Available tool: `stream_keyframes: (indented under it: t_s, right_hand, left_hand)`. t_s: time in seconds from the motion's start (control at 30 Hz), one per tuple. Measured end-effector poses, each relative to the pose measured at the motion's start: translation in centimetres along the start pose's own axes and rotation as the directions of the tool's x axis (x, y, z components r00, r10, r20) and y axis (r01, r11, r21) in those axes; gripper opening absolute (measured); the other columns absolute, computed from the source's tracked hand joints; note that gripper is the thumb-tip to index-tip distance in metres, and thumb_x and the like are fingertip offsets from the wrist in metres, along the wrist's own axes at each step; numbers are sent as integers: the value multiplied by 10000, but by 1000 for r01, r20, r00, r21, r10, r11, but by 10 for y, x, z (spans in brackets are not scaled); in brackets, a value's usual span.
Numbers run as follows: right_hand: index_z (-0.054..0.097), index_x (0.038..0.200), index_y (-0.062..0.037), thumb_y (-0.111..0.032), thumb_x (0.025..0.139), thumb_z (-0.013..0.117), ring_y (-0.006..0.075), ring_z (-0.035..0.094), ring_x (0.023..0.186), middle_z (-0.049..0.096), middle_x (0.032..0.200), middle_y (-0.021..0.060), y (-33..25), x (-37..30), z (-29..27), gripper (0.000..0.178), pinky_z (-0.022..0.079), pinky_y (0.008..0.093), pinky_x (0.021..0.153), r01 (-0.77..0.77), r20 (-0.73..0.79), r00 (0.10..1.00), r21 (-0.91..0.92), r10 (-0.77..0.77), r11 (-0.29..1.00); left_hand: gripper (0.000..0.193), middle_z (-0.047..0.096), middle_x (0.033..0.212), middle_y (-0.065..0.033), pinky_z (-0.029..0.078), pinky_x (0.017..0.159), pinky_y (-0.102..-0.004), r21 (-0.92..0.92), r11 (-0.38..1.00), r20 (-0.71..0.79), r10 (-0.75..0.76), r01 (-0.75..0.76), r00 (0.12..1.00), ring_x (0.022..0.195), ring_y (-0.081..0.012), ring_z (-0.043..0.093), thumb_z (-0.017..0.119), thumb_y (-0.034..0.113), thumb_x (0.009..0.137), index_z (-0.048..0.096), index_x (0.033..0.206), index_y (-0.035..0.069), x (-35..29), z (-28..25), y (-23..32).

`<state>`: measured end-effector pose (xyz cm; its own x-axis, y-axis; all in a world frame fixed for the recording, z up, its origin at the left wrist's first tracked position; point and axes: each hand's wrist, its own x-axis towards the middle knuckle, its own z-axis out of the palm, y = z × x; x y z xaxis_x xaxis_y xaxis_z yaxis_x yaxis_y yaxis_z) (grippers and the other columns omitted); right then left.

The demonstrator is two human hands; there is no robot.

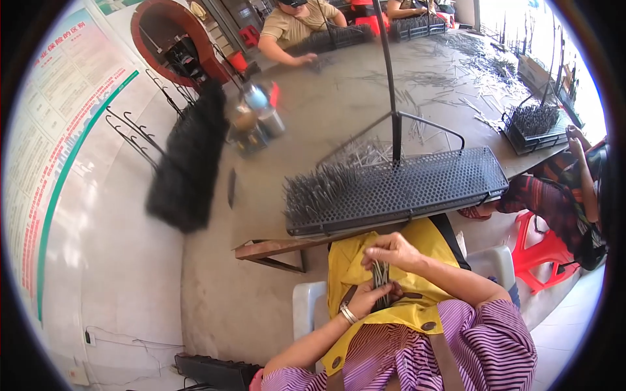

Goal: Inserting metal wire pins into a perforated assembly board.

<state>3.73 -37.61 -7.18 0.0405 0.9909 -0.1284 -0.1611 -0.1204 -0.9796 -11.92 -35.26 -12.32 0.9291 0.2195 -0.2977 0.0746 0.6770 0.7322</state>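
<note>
In my lap, over a yellow apron [352,257], my left hand [372,298] is closed round an upright bundle of thin grey metal rods [380,275]. My right hand [396,253] is bent over the bundle's top end with its fingers drawn together. Whatever those fingertips pinch is too small to make out. Just beyond my hands, a dark perforated rack [430,182] lies along the table's near edge. Many similar rods [319,190] stand crowded in its left part, while the holes to the right are bare. A tall black handle [396,124] rises from the rack.
Loose rods [495,68] lie scattered over the table [313,111]. Small containers [257,114] stand at its left. A dark bristly bundle [189,163] hangs by the left wall. A co-worker [293,32] sits across; another's sleeve and arm [587,169] are at right, near a second rack [535,127] and red stool [544,251].
</note>
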Motion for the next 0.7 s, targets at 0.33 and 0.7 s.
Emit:
stream_keyframes:
  t_s: [0.33,0.7]
  right_hand:
    - [548,876,64,-21,705,599,112,546,575,586,694,89,19,-11,0,198,446,228,515,-21,-188,982,-3,20,1000]
    - [510,869,59,16,701,592,113,542,545,573,660,85,4,-10,13,192,427,217,466,22,-348,937,-17,-27,1000]
  left_hand:
    - [103,462,622,-39,374,447,-251,-232,969,-205,37,-85,978,514,-141,463,489,127,812,481,867,40,-6,12,29]
    - [148,505,638,-48,333,385,-231,-90,993,-291,44,-73,956,477,-128,457,537,147,791,508,886,38,-6,6,41]
